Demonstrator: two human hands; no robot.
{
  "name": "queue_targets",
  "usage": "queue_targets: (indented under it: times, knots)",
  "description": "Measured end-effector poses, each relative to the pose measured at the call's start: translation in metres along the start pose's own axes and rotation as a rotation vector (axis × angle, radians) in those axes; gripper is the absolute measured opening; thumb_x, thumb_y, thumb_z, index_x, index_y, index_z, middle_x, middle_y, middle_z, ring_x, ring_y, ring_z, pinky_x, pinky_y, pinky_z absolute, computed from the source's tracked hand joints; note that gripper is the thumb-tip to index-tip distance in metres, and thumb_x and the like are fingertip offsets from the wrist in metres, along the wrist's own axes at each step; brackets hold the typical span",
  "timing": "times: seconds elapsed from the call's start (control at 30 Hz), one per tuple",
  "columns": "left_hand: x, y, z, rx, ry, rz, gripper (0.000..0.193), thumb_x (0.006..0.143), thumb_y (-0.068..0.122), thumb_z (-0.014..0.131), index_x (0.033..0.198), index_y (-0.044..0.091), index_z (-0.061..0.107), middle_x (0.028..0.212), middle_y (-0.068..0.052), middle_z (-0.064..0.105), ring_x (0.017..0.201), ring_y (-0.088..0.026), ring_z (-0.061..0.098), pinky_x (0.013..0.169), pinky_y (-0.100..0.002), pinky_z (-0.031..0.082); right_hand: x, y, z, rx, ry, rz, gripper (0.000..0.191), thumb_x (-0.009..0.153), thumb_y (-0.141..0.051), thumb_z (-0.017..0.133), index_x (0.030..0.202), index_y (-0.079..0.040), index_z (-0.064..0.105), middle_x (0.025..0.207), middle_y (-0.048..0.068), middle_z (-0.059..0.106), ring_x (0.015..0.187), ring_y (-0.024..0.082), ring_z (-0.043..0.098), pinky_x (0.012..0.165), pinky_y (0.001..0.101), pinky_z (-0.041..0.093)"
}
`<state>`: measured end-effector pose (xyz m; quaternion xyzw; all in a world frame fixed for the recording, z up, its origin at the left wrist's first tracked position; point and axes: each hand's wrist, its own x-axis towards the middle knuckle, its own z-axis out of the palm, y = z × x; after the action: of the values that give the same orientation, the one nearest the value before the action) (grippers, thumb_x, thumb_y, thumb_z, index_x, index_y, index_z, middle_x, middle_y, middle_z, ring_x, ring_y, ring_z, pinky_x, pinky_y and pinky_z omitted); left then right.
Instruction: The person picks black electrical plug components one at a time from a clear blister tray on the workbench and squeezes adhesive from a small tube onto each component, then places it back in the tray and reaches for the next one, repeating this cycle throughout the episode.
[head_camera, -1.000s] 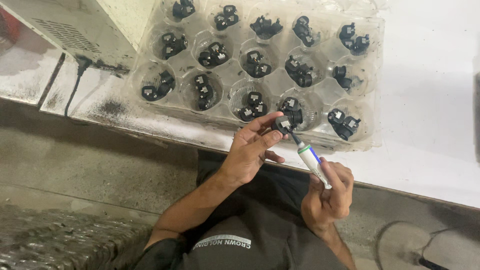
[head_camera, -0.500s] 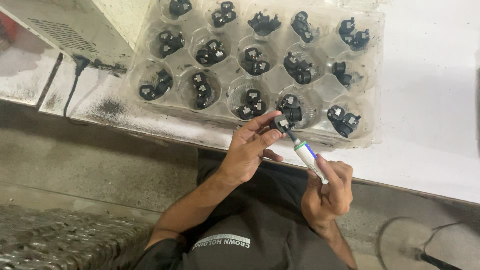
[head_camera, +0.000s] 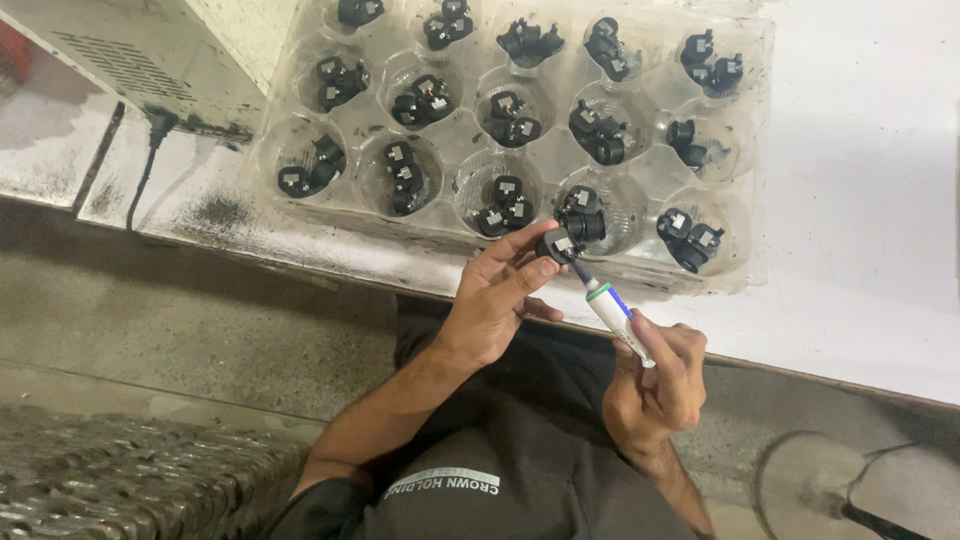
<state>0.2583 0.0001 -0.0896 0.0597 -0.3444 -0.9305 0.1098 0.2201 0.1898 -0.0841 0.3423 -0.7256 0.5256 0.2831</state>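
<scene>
We find open white counter (head_camera: 870, 200) to the right of the clear compartment tray (head_camera: 745, 275), reaching toward the counter's right edge, and a narrower bare strip along the near edge at the left, below the tray. The tray itself fills the middle of the counter, each cup holding small black parts (head_camera: 505, 200), while the white box (head_camera: 150, 50) and its dark cable (head_camera: 140, 165) block the far left corner. At the near edge, in front of the tray, our left hand (head_camera: 495, 295) and right hand (head_camera: 655, 385) with the white tube (head_camera: 615, 312) take up the gap.
</scene>
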Motion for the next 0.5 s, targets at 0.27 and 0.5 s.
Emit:
queue_targets:
  times: [0.27,0.5]
  knots:
    - [0.0,-0.0017,-0.0022,-0.033,-0.005,0.001,0.046,0.101,0.008,0.069,0.146,0.008,0.057,0.121,-0.005,0.067,0.111,-0.015,0.066,0.07,-0.032,0.066,-0.0015,0.0001,-0.0019,-0.014,-0.01,-0.027,0.038,0.088,0.01,0.076,0.124,-0.001,0.068,0.099,0.012,0.068,0.091,0.021,0.059,0.075,0.0328,0.048]
    - [0.0,-0.0033,0.0017,-0.048,0.012,0.01,0.044,0.102,0.008,0.068,0.145,0.007,0.057,0.119,-0.005,0.067,0.11,-0.015,0.066,0.071,-0.032,0.067,-0.0011,0.0012,-0.0023,0.009,-0.034,-0.021,0.04,0.089,0.012,0.075,0.126,-0.002,0.068,0.103,0.013,0.068,0.092,0.021,0.058,0.073,0.0322,0.048]
